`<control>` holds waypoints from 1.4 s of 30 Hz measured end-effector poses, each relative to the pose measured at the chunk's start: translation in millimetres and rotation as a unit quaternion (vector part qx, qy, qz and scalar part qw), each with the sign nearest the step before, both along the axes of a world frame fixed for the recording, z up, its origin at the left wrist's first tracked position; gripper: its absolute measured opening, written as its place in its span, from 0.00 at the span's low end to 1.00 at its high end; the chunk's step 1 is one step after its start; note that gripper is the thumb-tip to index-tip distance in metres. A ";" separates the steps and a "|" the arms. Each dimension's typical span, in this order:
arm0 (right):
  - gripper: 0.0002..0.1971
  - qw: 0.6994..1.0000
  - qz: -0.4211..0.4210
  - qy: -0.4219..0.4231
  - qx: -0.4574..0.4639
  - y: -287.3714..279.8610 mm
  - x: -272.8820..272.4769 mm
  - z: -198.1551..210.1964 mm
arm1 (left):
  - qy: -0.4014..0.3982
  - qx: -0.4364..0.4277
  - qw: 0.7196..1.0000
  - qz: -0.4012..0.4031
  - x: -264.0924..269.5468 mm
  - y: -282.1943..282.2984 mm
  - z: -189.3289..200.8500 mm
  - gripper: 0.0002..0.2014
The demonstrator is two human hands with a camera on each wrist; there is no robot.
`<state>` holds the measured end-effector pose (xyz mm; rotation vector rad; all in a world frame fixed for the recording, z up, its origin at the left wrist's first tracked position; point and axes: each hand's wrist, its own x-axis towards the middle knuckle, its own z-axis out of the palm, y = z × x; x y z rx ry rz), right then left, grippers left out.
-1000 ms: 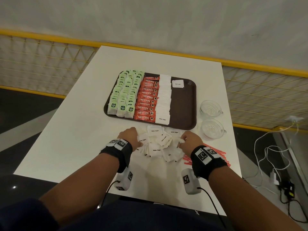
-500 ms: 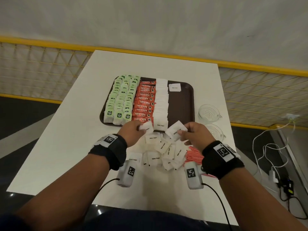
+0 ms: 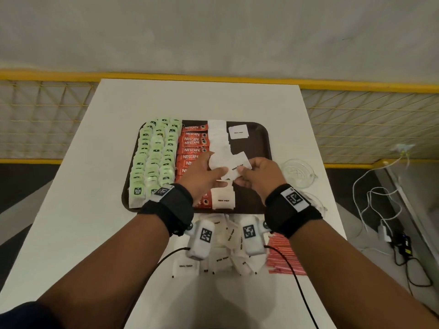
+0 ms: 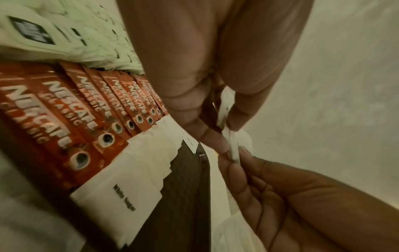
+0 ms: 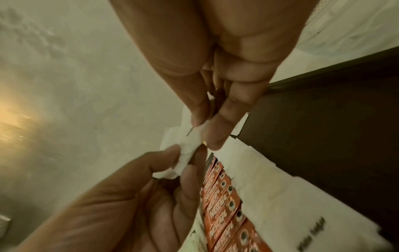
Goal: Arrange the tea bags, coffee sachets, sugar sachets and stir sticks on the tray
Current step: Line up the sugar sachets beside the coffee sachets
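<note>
A dark brown tray (image 3: pixel 259 143) holds rows of green tea bags (image 3: pixel 154 160), red coffee sachets (image 3: pixel 193 141) and a column of white sugar sachets (image 3: pixel 218 138). One more sugar sachet (image 3: pixel 238 131) lies alone at the tray's far right. Both hands hover over the tray's middle. My left hand (image 3: pixel 213 172) and right hand (image 3: pixel 247 172) pinch a small bunch of sugar sachets (image 3: pixel 228 165) between them. The left wrist view shows my left hand (image 4: pixel 226 136) pinching the white paper (image 4: pixel 234 150). In the right wrist view my right hand (image 5: pixel 201 131) pinches it too.
Loose sugar sachets (image 3: pixel 223 257) lie in a pile on the white table near its front edge, under my wrists. Red stir sticks (image 3: pixel 282 255) lie to their right. Two glass bowls (image 3: pixel 298 172) stand right of the tray. Cables run on the floor at far right.
Both hands picked sugar sachets from the loose pile, lifted them and moved forward over the tray, coming together around the bunch.
</note>
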<state>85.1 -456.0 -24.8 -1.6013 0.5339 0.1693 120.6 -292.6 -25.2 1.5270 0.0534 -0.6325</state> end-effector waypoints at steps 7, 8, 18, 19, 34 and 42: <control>0.09 0.979 0.036 0.004 -0.201 -19.4 63.5 -7.5 | -0.069 0.047 0.997 0.007 55.7 -1.6 -7.1 0.19; 0.09 0.982 0.011 0.007 -0.188 -22.5 73.1 -9.2 | -0.068 0.045 0.996 0.021 63.5 -0.4 -9.3 0.19; 0.06 0.969 -0.054 0.106 -0.217 -40.3 147.7 -61.0 | -0.066 0.045 0.995 0.065 109.8 29.7 -31.7 0.16; 0.09 0.966 -0.051 0.110 -0.229 -41.0 152.2 -65.4 | -0.062 0.042 0.995 0.063 111.2 32.0 -33.1 0.17; 0.23 0.935 -0.016 0.120 -0.333 -33.3 160.8 -74.5 | -0.039 0.052 0.997 0.048 111.5 36.5 -45.7 0.16; 0.18 0.969 0.085 0.028 -0.230 -15.6 139.1 -35.0 | -0.023 0.038 0.999 0.016 109.3 22.1 -43.0 0.14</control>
